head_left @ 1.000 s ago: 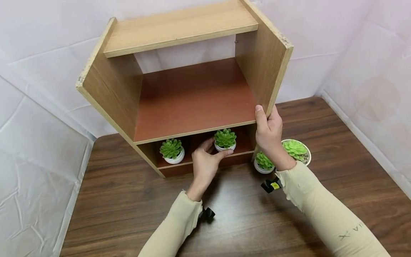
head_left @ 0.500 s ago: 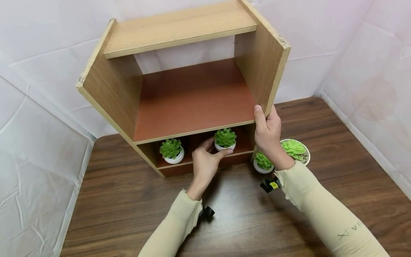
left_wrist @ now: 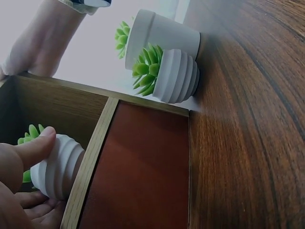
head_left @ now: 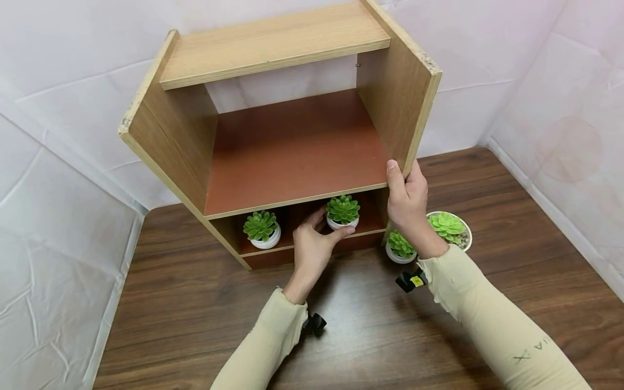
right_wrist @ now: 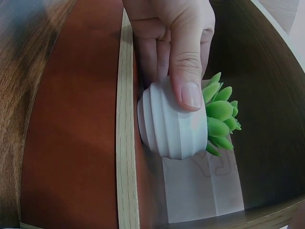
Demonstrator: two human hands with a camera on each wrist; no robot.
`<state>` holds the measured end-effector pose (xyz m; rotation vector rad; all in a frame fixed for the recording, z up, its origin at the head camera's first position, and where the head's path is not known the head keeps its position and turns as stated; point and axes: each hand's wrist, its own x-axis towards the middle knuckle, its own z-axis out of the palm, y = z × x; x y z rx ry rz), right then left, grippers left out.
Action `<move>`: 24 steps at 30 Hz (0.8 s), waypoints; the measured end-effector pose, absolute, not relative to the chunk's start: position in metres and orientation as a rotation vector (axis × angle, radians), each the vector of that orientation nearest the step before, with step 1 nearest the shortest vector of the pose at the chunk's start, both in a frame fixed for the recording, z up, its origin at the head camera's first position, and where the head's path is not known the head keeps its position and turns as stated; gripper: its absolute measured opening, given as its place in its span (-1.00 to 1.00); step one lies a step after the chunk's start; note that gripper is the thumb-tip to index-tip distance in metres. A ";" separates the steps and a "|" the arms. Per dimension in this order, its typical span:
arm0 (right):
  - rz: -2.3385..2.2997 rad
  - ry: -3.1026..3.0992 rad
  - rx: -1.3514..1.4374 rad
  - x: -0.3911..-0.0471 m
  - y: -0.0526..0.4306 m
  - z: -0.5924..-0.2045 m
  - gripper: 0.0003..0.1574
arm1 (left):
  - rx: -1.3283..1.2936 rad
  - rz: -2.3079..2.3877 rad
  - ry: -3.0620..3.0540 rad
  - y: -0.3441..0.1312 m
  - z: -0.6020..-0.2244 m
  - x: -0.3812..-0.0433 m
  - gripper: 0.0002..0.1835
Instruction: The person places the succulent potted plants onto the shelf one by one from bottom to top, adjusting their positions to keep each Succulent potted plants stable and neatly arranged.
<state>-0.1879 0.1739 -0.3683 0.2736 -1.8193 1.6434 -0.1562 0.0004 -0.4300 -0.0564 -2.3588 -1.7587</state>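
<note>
My left hand grips a small potted succulent by its white ribbed pot, thumb in front and fingers around the far side. That pot stands at the front of the lower shelf in the right wrist view. A second potted succulent sits on the same shelf, further left. My right hand holds the right side panel of the wooden shelf unit, thumb on the front edge and fingers behind the panel, partly hidden.
Right of the unit stand a small potted succulent and a larger white pot with a succulent, partly behind my right forearm. The brown wooden table lies under everything. Pale draped sheets hang behind and at both sides.
Almost nothing differs. Both hands keep their places on the pot and the panel; the head view shifts very slightly.
</note>
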 end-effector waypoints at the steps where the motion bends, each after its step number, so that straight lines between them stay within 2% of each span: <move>1: 1.639 -1.818 0.272 -0.188 0.174 -0.368 -0.63 | -0.057 -1.754 -2.364 0.000 -0.430 -0.156 -0.20; 24: 1.643 -1.814 0.282 -0.187 0.172 -0.367 -0.66 | -0.105 -1.676 -2.423 -0.001 -0.426 -0.157 -0.24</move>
